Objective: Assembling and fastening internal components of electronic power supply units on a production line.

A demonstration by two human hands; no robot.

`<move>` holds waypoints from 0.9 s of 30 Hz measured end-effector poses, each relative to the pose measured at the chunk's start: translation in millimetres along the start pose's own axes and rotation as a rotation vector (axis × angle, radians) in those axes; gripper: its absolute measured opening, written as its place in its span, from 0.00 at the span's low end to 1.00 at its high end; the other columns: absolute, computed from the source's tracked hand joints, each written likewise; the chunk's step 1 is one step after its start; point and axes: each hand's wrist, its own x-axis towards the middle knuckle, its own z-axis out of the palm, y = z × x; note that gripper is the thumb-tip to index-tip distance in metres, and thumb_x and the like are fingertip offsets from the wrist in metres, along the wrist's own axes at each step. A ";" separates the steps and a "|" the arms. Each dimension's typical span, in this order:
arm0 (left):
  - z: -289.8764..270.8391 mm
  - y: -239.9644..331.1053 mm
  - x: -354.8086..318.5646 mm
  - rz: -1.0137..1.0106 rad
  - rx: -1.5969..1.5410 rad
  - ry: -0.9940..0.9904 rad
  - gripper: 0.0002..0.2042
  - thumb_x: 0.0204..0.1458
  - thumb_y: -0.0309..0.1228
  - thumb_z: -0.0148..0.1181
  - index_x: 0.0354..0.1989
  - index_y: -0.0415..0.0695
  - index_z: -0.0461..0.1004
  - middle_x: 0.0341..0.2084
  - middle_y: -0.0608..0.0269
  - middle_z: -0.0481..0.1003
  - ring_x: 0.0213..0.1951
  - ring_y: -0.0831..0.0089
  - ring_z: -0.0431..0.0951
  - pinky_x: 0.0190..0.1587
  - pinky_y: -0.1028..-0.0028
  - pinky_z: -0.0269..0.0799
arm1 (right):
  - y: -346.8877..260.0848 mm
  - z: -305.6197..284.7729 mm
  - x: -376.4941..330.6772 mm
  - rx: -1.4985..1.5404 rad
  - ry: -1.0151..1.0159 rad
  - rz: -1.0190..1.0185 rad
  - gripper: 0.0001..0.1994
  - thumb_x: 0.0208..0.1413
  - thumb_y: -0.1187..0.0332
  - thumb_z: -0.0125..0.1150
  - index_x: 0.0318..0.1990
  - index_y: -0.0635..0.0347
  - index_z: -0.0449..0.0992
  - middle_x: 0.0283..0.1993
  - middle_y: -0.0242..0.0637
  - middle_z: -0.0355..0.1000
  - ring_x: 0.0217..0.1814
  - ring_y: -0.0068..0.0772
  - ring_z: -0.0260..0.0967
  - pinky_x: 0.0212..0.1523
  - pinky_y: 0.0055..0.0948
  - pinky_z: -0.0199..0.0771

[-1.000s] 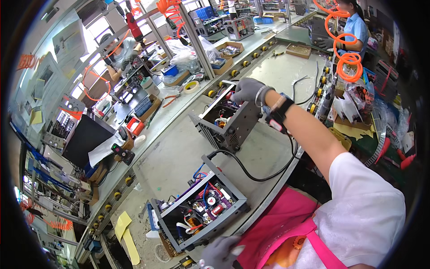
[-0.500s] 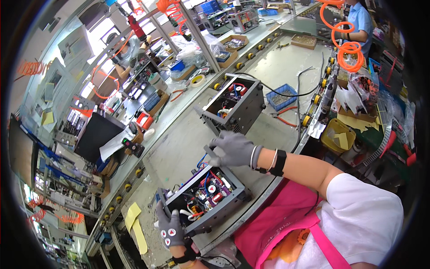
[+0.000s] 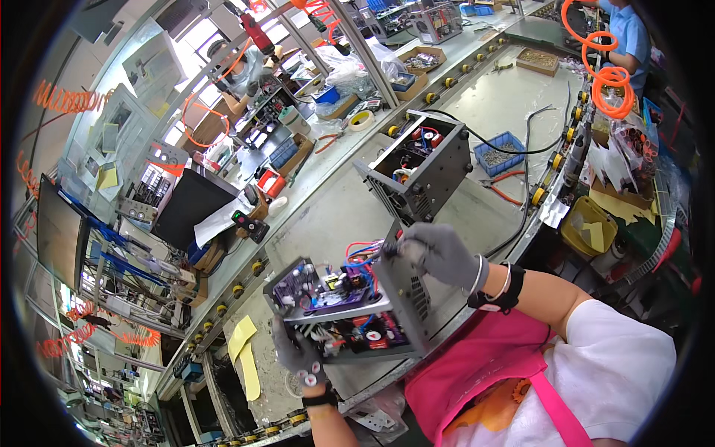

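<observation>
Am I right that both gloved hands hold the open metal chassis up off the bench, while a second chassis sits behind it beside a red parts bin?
Not quite: the head view shows the parts bin is blue, not red. The rest holds: the left hand and right hand hold the open chassis, and the second chassis sits behind it on the bench.

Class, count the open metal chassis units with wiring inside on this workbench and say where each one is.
2. One chassis is held between both gloved hands near the bench's front edge; the other chassis stands farther back, untouched. Others may be hidden in the clutter.
</observation>
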 end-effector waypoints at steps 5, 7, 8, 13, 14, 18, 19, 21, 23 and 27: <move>16.2 -6.9 44.9 -0.191 -0.056 -0.195 0.32 0.49 0.18 0.49 0.66 0.47 0.53 0.55 0.47 0.67 0.53 0.56 0.72 0.53 0.66 0.68 | -22.4 -7.9 -7.4 -0.098 -0.396 -0.121 0.05 0.49 0.71 0.61 0.34 0.60 0.75 0.27 0.43 0.71 0.26 0.40 0.68 0.29 0.30 0.69; 2.8 7.1 42.0 -0.292 -0.094 -0.244 0.29 0.50 0.19 0.50 0.64 0.44 0.57 0.56 0.48 0.67 0.53 0.58 0.72 0.54 0.67 0.68 | -16.3 -39.9 10.6 -0.334 -0.310 -0.450 0.07 0.46 0.72 0.63 0.35 0.59 0.76 0.29 0.42 0.72 0.28 0.41 0.69 0.30 0.29 0.70; -5.5 -7.8 27.6 -0.266 -0.129 -0.209 0.29 0.50 0.19 0.49 0.63 0.42 0.57 0.57 0.48 0.66 0.53 0.59 0.71 0.54 0.68 0.68 | -3.9 -49.6 31.8 -0.345 -0.126 -0.474 0.09 0.45 0.71 0.64 0.35 0.59 0.77 0.29 0.41 0.73 0.28 0.39 0.71 0.29 0.30 0.71; -16.3 32.0 -26.0 -0.506 -0.296 -0.135 0.24 0.60 0.33 0.42 0.64 0.36 0.55 0.60 0.49 0.61 0.60 0.60 0.62 0.59 0.67 0.58 | 75.8 -129.7 106.3 -0.859 0.414 -0.279 0.11 0.47 0.64 0.64 0.37 0.57 0.77 0.37 0.39 0.73 0.40 0.38 0.72 0.41 0.34 0.72; -13.4 46.8 -39.7 -0.627 -0.481 -0.019 0.26 0.60 0.36 0.41 0.64 0.34 0.52 0.59 0.47 0.60 0.61 0.58 0.61 0.61 0.64 0.57 | 87.2 -139.1 112.2 -1.103 0.384 -0.289 0.12 0.46 0.62 0.65 0.37 0.57 0.77 0.40 0.39 0.73 0.45 0.40 0.71 0.46 0.36 0.70; -18.7 17.6 -81.7 -0.817 -1.080 0.140 0.38 0.54 0.48 0.53 0.64 0.33 0.50 0.60 0.45 0.58 0.61 0.54 0.59 0.62 0.60 0.54 | 87.9 -136.9 119.6 -0.939 -0.001 -0.290 0.16 0.39 0.61 0.70 0.36 0.55 0.77 0.43 0.38 0.70 0.49 0.44 0.67 0.49 0.40 0.66; -17.6 20.4 -84.2 -0.763 -1.000 0.134 0.39 0.52 0.49 0.54 0.64 0.33 0.50 0.60 0.45 0.58 0.61 0.53 0.59 0.62 0.60 0.54 | 87.9 -142.1 120.5 -0.988 -0.051 -0.238 0.17 0.35 0.60 0.72 0.35 0.55 0.77 0.41 0.38 0.69 0.47 0.45 0.66 0.47 0.40 0.66; -19.5 32.3 -91.1 -0.656 -0.835 0.130 0.42 0.50 0.51 0.56 0.64 0.33 0.49 0.61 0.45 0.57 0.62 0.53 0.59 0.62 0.60 0.54 | 84.3 -141.3 119.1 -1.103 -0.077 -0.236 0.19 0.29 0.59 0.74 0.31 0.53 0.76 0.35 0.38 0.66 0.43 0.41 0.65 0.44 0.39 0.64; -13.2 48.9 -95.8 -0.552 -0.672 0.132 0.44 0.47 0.53 0.58 0.64 0.32 0.48 0.61 0.45 0.56 0.62 0.52 0.59 0.62 0.60 0.54 | 84.3 -113.4 107.4 -1.132 -0.028 -0.285 0.18 0.30 0.58 0.73 0.31 0.53 0.75 0.35 0.38 0.66 0.42 0.40 0.65 0.44 0.39 0.63; 4.5 78.7 -96.2 -0.343 -0.373 0.065 0.50 0.42 0.56 0.63 0.65 0.32 0.47 0.62 0.44 0.55 0.62 0.51 0.58 0.63 0.59 0.54 | 84.4 -8.8 74.3 -1.579 0.249 -0.203 0.15 0.39 0.57 0.66 0.34 0.53 0.74 0.37 0.40 0.65 0.41 0.41 0.64 0.41 0.39 0.64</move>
